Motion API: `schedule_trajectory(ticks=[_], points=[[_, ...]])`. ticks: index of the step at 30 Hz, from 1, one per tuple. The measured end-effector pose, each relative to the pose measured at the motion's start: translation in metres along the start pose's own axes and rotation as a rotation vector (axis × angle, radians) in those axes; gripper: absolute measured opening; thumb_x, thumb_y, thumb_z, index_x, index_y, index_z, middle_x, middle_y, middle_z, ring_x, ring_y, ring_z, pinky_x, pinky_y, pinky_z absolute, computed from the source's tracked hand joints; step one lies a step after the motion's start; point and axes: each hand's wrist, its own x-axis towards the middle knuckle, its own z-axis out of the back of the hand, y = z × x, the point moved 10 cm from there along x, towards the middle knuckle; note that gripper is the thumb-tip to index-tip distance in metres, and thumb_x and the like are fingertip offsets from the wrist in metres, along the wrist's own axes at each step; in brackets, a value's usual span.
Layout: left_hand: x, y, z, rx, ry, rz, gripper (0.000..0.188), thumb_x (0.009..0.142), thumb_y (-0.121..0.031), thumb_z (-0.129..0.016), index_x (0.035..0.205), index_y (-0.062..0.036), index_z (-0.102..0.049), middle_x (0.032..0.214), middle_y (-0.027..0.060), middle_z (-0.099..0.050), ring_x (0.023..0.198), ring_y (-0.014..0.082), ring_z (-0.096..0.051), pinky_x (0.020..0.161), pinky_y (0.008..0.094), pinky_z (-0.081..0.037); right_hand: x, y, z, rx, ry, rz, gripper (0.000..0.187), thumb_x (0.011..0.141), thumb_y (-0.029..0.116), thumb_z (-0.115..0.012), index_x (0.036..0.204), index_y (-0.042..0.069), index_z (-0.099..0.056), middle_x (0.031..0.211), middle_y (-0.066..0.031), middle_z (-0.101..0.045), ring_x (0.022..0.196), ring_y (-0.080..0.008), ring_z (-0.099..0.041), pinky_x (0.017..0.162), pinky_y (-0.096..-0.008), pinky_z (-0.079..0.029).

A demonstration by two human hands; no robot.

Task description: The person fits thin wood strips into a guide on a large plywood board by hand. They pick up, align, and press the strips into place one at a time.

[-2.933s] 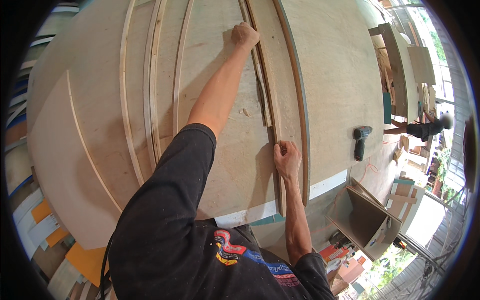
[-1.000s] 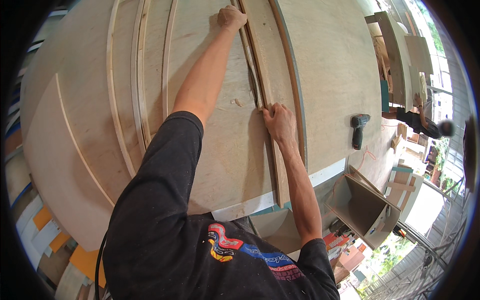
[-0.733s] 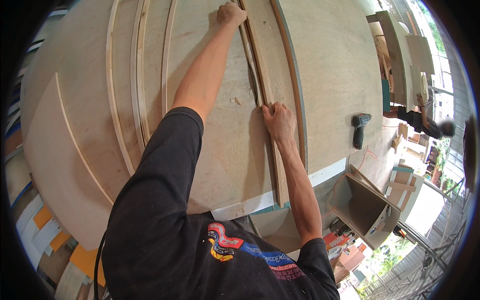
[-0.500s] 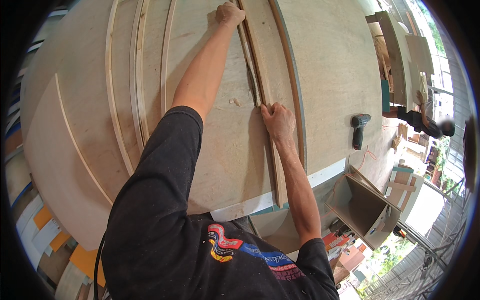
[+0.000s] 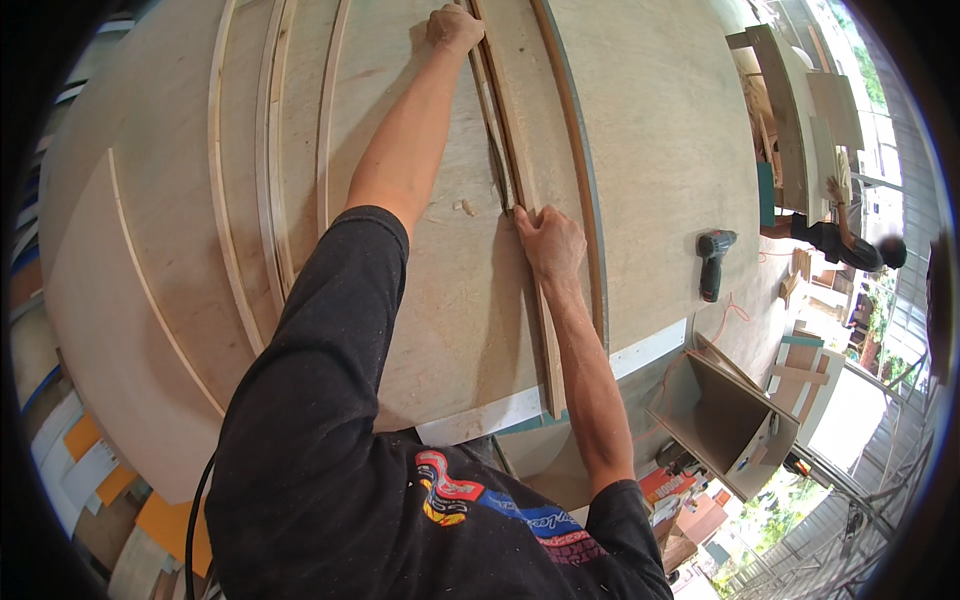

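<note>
A long wooden batten (image 5: pixel 508 95) runs away from me across a broad plywood sheet (image 5: pixel 440 310). Along its left side lies a thin, narrow strip (image 5: pixel 490 115), partly dark, which spans the gap between my two hands. At the far end, my left hand (image 5: pixel 455 28) is closed in a fist at the strip, its fingertips hidden. Nearer to me, my right hand (image 5: pixel 553 245) pinches the strip's near end against the batten with thumb and fingers. A few wood shavings (image 5: pixel 464 207) lie on the plywood left of the right hand.
A dark-edged curved strip (image 5: pixel 575 130) lies right of the batten, and several slim wooden strips (image 5: pixel 222 180) lie on the left. A cordless drill (image 5: pixel 713 262) rests on the right. Beyond it are an open box-like cabinet (image 5: pixel 715 410) and a co-worker (image 5: pixel 850 245) by stacked boards.
Both hands keep nearly the same places and grips along the strip. The whole view has shifted slightly, so things appear a little further left.
</note>
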Motion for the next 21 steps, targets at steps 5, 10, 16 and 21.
schedule_trajectory(ticks=[5,10,16,21], points=[[-0.006,-0.013,0.001,0.014,0.026,-0.017,0.034,0.088,-0.032,-0.059,0.108,-0.0089,-0.075,0.112,0.0183,-0.073,0.109,0.0305,-0.07,0.092,0.042,-0.055,0.0,-0.006,0.002,0.044,0.075,-0.094,0.05,0.09,0.048,-0.069,0.075,0.001,-0.07,0.067,-0.0165,-0.068,0.062,-0.0301,-0.068,0.062,-0.0415,-0.053],[0.071,0.039,-0.018,-0.043,-0.192,-0.005,0.04,0.087,-0.034,-0.071,0.106,0.0002,-0.069,0.098,0.0183,-0.073,0.091,0.0287,-0.074,0.074,0.0381,-0.062,-0.025,-0.007,0.026,0.378,0.035,0.109,0.042,0.092,0.042,-0.068,0.088,0.001,-0.075,0.071,-0.0169,-0.07,0.067,-0.0297,-0.07,0.066,-0.04,-0.055],[0.053,-0.008,-0.019,-0.048,0.004,-0.03,0.036,0.09,-0.029,-0.063,0.121,-0.0112,-0.068,0.119,0.0163,-0.07,0.109,0.0329,-0.068,0.092,0.0431,-0.057,-0.145,-0.074,0.021,0.264,-0.033,-0.136,0.034,0.09,0.03,-0.073,0.11,0.003,-0.07,0.098,-0.0164,-0.067,0.087,-0.0302,-0.067,0.078,-0.0421,-0.053],[0.097,-0.005,-0.001,0.041,-0.11,0.02,0.024,0.091,-0.027,-0.068,0.103,-0.0073,-0.074,0.101,0.0106,-0.075,0.093,0.0259,-0.074,0.074,0.0368,-0.061,-0.222,-0.095,-0.019,0.297,-0.098,-0.204,0.056,0.088,0.028,-0.076,0.133,0.002,-0.055,0.121,-0.0191,-0.054,0.109,-0.0337,-0.056,0.092,-0.0423,-0.048]])
